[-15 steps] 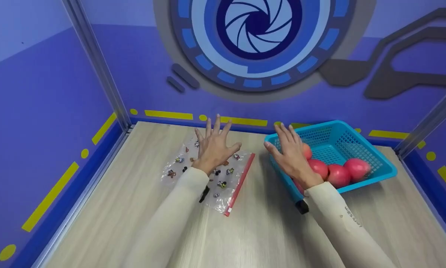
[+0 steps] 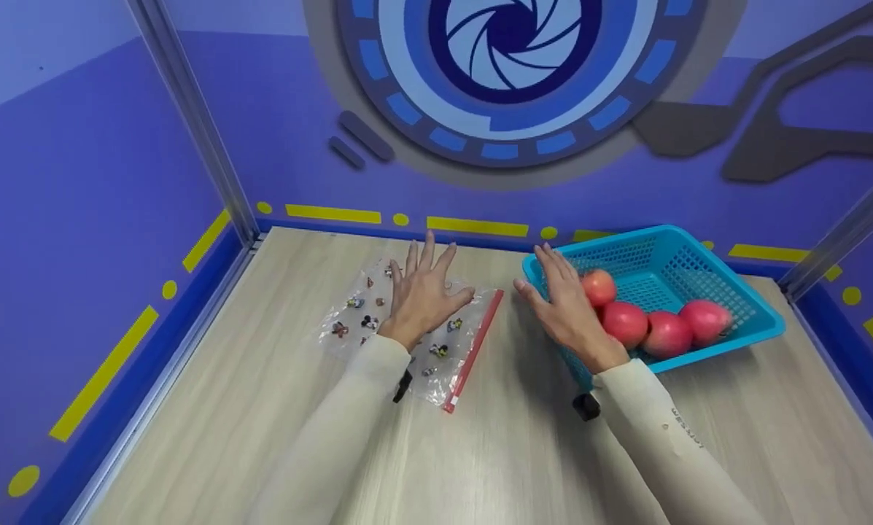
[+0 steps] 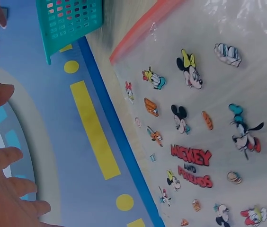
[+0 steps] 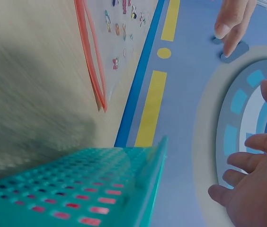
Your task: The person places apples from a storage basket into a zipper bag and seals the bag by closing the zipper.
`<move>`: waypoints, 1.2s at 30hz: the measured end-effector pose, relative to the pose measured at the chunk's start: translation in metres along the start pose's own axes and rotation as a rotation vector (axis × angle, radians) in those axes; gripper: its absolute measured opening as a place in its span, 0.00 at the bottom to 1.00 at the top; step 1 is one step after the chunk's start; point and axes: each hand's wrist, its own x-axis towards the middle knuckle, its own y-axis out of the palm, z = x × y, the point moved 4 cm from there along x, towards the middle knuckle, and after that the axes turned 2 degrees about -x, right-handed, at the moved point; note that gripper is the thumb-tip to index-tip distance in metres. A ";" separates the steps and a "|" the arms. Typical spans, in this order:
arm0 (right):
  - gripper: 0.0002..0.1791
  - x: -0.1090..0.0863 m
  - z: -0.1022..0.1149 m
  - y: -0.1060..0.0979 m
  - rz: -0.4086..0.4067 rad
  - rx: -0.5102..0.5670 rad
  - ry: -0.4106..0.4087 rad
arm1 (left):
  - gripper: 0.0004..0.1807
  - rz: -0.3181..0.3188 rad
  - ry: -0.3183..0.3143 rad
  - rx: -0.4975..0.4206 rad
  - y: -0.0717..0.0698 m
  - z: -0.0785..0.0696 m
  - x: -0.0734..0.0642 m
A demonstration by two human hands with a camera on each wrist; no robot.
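A clear zip bag (image 2: 436, 368) with a red zip edge and printed cartoon figures lies flat on the table. Above it my left hand (image 2: 423, 300) hovers with spread fingers and holds nothing. In the left wrist view the bag (image 3: 209, 94) shows "Mickey and Friends" lettering, apart from the fingers (image 3: 10, 158). A turquoise plastic basket (image 2: 742, 292) stands to the right with several red, apple-like fruits (image 2: 668, 334) in it. Over the basket's left side is my right hand (image 2: 569, 310), empty, its fingers stretched out. The right wrist view shows the basket wall (image 4: 100, 170) below that hand.
The wood-grain table (image 2: 480, 467) is bounded by a blue and purple back wall (image 2: 276, 131) with yellow markings and by side walls. Metal posts (image 2: 195, 109) stand in the corners. A black wrist device (image 2: 586, 407) hangs under the right sleeve.
The head view has tilted slightly, so the table and basket appear a little higher. Both hands stay nearly in place, still empty; more of the fruit shows beside the right hand.
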 end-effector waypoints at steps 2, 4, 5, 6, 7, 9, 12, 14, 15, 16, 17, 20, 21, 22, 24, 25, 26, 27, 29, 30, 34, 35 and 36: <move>0.45 -0.002 0.001 0.003 -0.007 0.007 -0.004 | 0.47 -0.002 0.005 -0.011 0.002 0.000 -0.003; 0.45 -0.004 0.002 0.007 -0.016 0.009 -0.011 | 0.47 0.006 0.007 -0.019 0.005 0.001 -0.006; 0.44 -0.006 0.002 0.009 -0.017 0.015 -0.012 | 0.47 0.007 0.007 -0.024 0.007 0.002 -0.008; 0.44 -0.007 0.002 0.011 -0.017 0.024 -0.015 | 0.47 0.010 0.008 -0.028 0.009 0.003 -0.009; 0.44 -0.008 0.002 0.014 -0.016 0.031 -0.017 | 0.47 0.014 0.006 -0.035 0.011 0.004 -0.011; 0.44 -0.011 0.001 0.019 -0.008 0.054 -0.010 | 0.47 0.016 0.005 -0.043 0.015 0.005 -0.014; 0.44 -0.014 0.001 0.025 0.008 0.089 0.006 | 0.47 0.017 0.006 -0.047 0.020 0.006 -0.017; 0.44 -0.016 0.000 0.028 0.020 0.101 0.022 | 0.47 0.018 0.006 -0.048 0.022 0.005 -0.018; 0.44 -0.016 0.000 0.029 0.022 0.111 0.026 | 0.47 0.018 0.007 -0.046 0.023 0.005 -0.019; 0.45 -0.017 -0.001 0.030 0.023 0.117 0.029 | 0.46 0.020 0.006 -0.047 0.024 0.005 -0.020; 0.45 -0.017 -0.001 0.031 0.025 0.123 0.029 | 0.46 0.020 0.003 -0.048 0.025 0.004 -0.021; 0.45 -0.019 -0.001 0.034 0.029 0.143 0.024 | 0.45 0.026 -0.011 -0.056 0.029 0.002 -0.023; 0.45 -0.019 -0.001 0.034 0.030 0.147 0.021 | 0.45 0.028 -0.017 -0.063 0.031 0.002 -0.024; 0.45 -0.019 -0.001 0.035 0.031 0.146 0.019 | 0.44 0.029 -0.023 -0.071 0.032 0.001 -0.025; 0.44 -0.020 0.000 0.036 0.026 0.150 0.017 | 0.43 0.036 -0.030 -0.089 0.037 0.001 -0.027; 0.44 -0.021 0.000 0.036 0.018 0.152 0.014 | 0.43 0.040 -0.032 -0.097 0.040 0.000 -0.028; 0.44 -0.022 -0.001 0.037 0.009 0.156 0.009 | 0.42 0.044 -0.033 -0.103 0.042 0.000 -0.029; 0.43 -0.023 -0.001 0.038 0.002 0.155 0.006 | 0.42 0.047 -0.034 -0.104 0.045 0.000 -0.030; 0.44 -0.024 -0.002 0.040 -0.010 0.164 0.001 | 0.42 0.054 -0.036 -0.097 0.050 0.001 -0.032; 0.43 -0.024 -0.002 0.042 -0.011 0.171 -0.006 | 0.42 0.054 -0.036 -0.092 0.053 0.001 -0.033; 0.42 -0.024 -0.004 0.049 0.004 0.191 0.000 | 0.41 0.058 -0.043 -0.087 0.060 0.005 -0.035; 0.42 -0.025 -0.005 0.051 0.007 0.194 0.007 | 0.41 0.060 -0.045 -0.091 0.062 0.005 -0.035; 0.41 -0.025 -0.006 0.052 0.009 0.190 0.014 | 0.41 0.063 -0.047 -0.096 0.064 0.006 -0.036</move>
